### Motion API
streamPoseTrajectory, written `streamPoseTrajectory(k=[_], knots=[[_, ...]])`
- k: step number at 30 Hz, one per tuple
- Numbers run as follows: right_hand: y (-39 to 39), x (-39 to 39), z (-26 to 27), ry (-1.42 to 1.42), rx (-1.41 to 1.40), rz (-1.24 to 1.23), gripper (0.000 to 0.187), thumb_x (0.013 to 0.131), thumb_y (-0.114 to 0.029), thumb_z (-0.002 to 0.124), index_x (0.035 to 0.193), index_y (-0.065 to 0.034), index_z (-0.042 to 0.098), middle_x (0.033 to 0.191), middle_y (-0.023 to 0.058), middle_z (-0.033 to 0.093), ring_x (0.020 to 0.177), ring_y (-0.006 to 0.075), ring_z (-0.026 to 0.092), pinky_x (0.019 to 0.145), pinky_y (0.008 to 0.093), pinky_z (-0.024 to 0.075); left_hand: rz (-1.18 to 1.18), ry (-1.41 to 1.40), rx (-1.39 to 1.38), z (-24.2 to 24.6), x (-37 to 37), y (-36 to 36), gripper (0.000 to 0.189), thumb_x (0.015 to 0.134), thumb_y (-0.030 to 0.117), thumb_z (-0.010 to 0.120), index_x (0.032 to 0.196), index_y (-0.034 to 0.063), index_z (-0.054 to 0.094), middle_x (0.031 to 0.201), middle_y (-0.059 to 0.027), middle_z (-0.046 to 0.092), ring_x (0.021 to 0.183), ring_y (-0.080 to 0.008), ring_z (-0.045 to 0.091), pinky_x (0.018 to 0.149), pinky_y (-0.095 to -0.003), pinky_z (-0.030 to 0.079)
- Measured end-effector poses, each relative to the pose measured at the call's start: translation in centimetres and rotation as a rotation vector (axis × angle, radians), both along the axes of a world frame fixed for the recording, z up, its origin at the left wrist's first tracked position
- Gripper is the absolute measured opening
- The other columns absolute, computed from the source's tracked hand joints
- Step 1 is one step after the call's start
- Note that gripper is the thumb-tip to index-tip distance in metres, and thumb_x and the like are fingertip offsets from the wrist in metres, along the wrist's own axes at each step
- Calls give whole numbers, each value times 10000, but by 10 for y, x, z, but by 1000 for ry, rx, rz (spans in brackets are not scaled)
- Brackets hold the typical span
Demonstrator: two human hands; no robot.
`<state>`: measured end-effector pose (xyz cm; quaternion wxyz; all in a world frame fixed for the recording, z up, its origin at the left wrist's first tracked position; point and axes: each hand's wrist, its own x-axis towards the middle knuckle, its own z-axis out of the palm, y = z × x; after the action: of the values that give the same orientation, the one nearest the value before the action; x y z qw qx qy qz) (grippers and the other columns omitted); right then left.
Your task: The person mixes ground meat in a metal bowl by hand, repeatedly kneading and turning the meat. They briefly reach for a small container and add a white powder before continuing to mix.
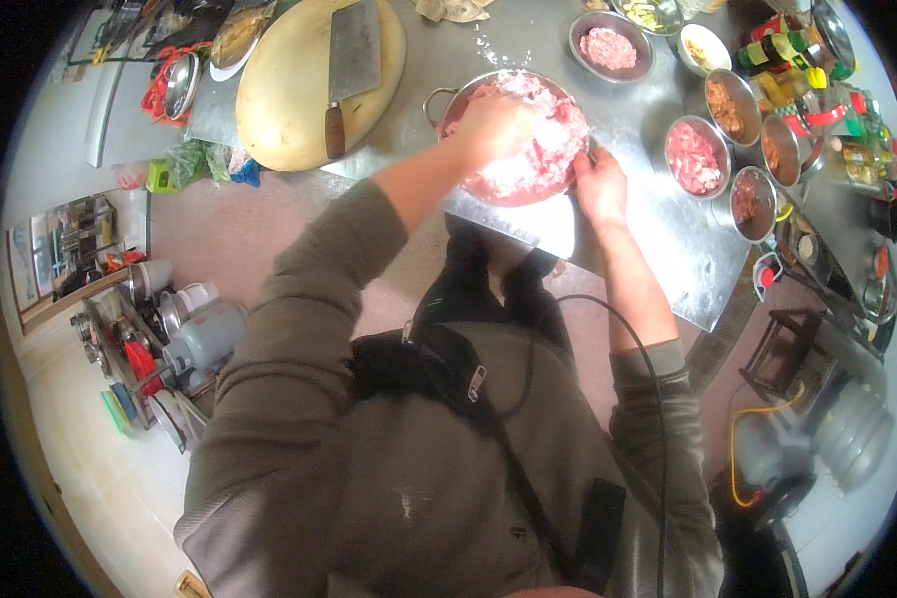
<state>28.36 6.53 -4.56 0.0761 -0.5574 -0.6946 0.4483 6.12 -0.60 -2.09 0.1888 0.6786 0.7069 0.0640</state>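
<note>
A two-handled metal basin of raw minced meat stands near the front edge of the steel table. White powder or strong glare covers part of the meat. My left hand is pressed into the mince from the left, blurred, and its fingers are hidden. At the basin's right side, my right hand grips the rim by the handle. To the left, a cleaver with a wooden handle lies on a thick round chopping board.
Metal bowls of meat and a white bowl stand to the right, with bottles beyond them. White powder dots the steel table. Plastic bags hang at the left. A dark stool is low right.
</note>
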Motion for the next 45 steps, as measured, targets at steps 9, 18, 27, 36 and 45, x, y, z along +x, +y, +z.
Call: streamPoseTrajectory(k=[9, 18, 27, 36, 45], knots=[[0, 0, -2, 18, -5, 0, 443, 1009, -309, 657, 1324, -2, 711, 1180, 276, 758, 1145, 419, 731, 1024, 469, 553, -33, -174, 128, -16, -15, -40, 426, 1003, 254, 606, 1397, 116, 689, 1332, -248, 692, 1075, -404, 722, 947, -517, 561], [1, -3, 6, -83, 27, 32, 432, 1021, -319, 636, 1277, 18, 718, 1138, 286, 762, 1132, 430, 730, 1023, 482, 547, 411, -569, -51, -82, -8, 4, 308, 989, 233, 623, 1257, 165, 759, 1357, -211, 699, 1068, -378, 735, 931, -483, 584], [0, 1, 3, -41, 137, 85, 468, 1028, -289, 624, 1301, 87, 679, 1107, 292, 772, 1030, 362, 780, 950, 416, 582, 127, -22, -160, 13, -2, -13, 242, 919, 211, 648, 1110, 145, 781, 1122, -182, 779, 1019, -374, 755, 912, -497, 587], [2, 2, 1, 7, 32, 24, 452, 1025, -343, 636, 1283, 18, 723, 1182, 285, 751, 1164, 436, 713, 1035, 475, 539, 218, -365, 214, -10, 1, -60, 271, 936, 229, 651, 1168, 108, 722, 1332, -227, 691, 1161, -407, 691, 981, -525, 538], [-1, 1, 5, -24, 59, 22, 430, 1034, -320, 638, 1295, 12, 717, 1183, 270, 760, 1163, 421, 720, 1028, 468, 540, 249, -132, 233, -57, -9, -24, 215, 992, 206, 589, 1043, 69, 748, 943, -181, 743, 921, -386, 734, 815, -486, 569]])
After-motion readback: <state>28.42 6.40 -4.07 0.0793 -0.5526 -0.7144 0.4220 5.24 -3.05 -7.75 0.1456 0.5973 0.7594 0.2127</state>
